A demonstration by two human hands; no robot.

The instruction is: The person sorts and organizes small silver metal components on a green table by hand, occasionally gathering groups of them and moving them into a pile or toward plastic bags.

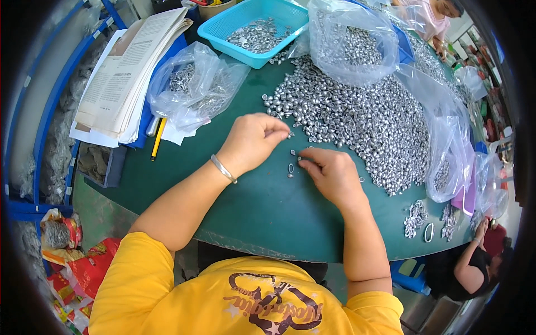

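My left hand (248, 142), with a silver bangle at its wrist, has thumb and fingers pinched together. A small silver metal piece (291, 134) shows at its fingertips. Close by on the right, my right hand (332, 172) is also pinched, and a bit of silver metal shows between thumb and forefinger. Another small silver piece (293, 152) is right beside those fingertips; I cannot tell if it is touched. Between the hands, an oval metal ring (290, 167) lies on the green table (245, 215) with a small rounded piece below it. Beyond my hands spreads a large heap of silver cup-shaped metal pieces (357, 120).
A blue basket (248, 53) and clear plastic bags (195, 89) hold metal parts. Newspapers (114, 84) and a yellow pen (158, 139) lie left. Small piles of parts (415, 219) and a larger ring (429, 232) lie right. Two other people sit at right.
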